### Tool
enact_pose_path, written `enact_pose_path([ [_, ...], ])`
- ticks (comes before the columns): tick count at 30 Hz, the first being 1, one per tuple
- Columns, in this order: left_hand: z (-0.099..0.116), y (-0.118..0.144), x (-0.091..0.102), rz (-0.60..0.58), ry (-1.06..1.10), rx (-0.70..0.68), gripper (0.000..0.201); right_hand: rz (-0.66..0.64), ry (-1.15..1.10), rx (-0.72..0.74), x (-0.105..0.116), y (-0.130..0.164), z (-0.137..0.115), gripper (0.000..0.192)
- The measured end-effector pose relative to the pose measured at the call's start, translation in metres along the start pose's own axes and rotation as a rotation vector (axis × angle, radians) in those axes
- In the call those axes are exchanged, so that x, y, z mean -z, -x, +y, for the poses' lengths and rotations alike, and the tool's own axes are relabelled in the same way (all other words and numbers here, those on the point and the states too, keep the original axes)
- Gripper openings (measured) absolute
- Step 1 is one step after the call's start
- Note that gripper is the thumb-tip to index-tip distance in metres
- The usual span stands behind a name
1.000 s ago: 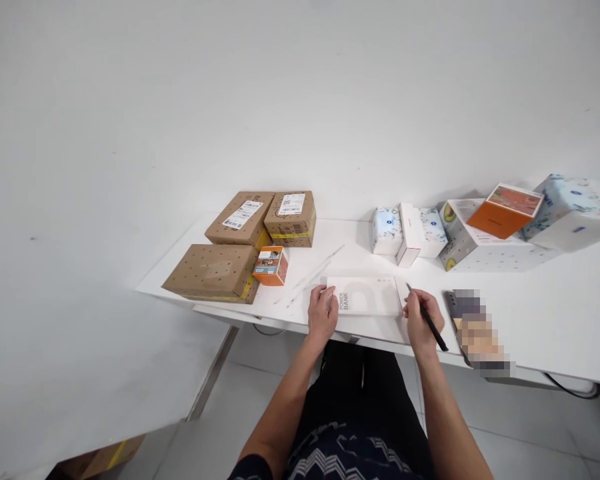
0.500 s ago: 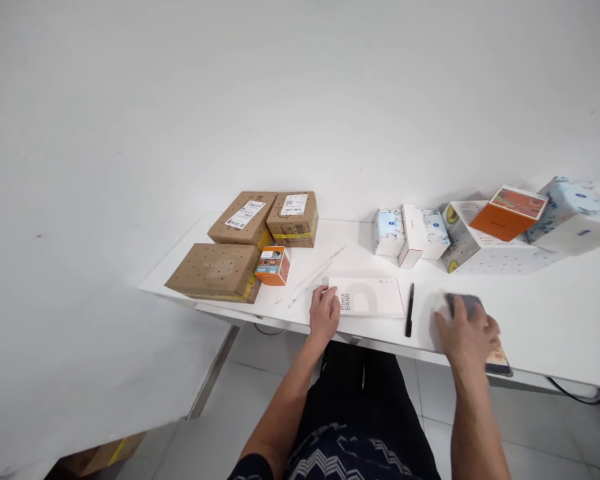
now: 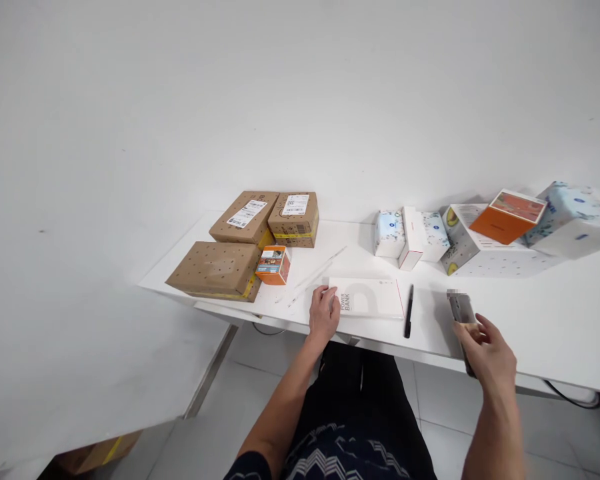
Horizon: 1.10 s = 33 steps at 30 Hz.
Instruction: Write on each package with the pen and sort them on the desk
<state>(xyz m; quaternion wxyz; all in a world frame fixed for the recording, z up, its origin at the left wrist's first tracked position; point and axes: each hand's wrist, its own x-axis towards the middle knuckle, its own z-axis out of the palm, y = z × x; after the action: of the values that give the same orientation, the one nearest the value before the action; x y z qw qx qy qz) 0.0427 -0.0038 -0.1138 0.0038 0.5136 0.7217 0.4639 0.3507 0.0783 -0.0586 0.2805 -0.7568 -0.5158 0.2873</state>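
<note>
Right hand [image 3: 490, 353] has dropped the pen [image 3: 409, 310] mid-frame and now grips the phone [image 3: 463, 313]; left hand [image 3: 324, 312] stays flat, fingers loose, on the box [image 3: 370, 297].

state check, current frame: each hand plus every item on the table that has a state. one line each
left hand: flat on the power bank box's left end
right hand: gripping phone
phone: lifted, tilted
power bank box: closed, lying flat
pen: lying loose on table
brown parcels: sealed
orange-lidded box: closed, atop another box
</note>
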Motion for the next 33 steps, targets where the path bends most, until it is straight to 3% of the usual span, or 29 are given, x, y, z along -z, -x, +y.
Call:
enact_pose_path([
  [4,0.0,0.0,0.0,-0.008,-0.01,0.006,0.027,-0.244,-0.755,-0.101,-0.005,0.029,-0.011,0.061],
  [8,0.001,0.0,0.001,-0.022,-0.01,0.014,0.027,-0.746,-1.342,-0.306,-0.029,0.08,-0.034,0.054],
  [11,0.001,0.0,0.002,-0.028,-0.012,0.018,0.027,-1.093,-1.455,-0.458,-0.053,0.12,-0.047,0.051],
  [14,-0.001,0.0,0.001,-0.031,-0.022,0.013,0.027,-1.278,-1.435,-0.54,-0.071,0.146,-0.056,0.054],
  [17,-0.002,0.001,-0.001,-0.032,-0.022,0.023,0.027,-1.338,-1.439,-0.575,-0.078,0.151,-0.062,0.055],
  [28,-0.002,0.001,0.0,-0.036,-0.064,-0.007,0.029,-1.246,-1.521,-0.621,-0.067,0.13,-0.077,0.048],
  [33,-0.003,0.001,-0.001,-0.023,-0.066,-0.013,0.029,-1.273,-1.48,-0.607,-0.066,0.128,-0.08,0.05],
])
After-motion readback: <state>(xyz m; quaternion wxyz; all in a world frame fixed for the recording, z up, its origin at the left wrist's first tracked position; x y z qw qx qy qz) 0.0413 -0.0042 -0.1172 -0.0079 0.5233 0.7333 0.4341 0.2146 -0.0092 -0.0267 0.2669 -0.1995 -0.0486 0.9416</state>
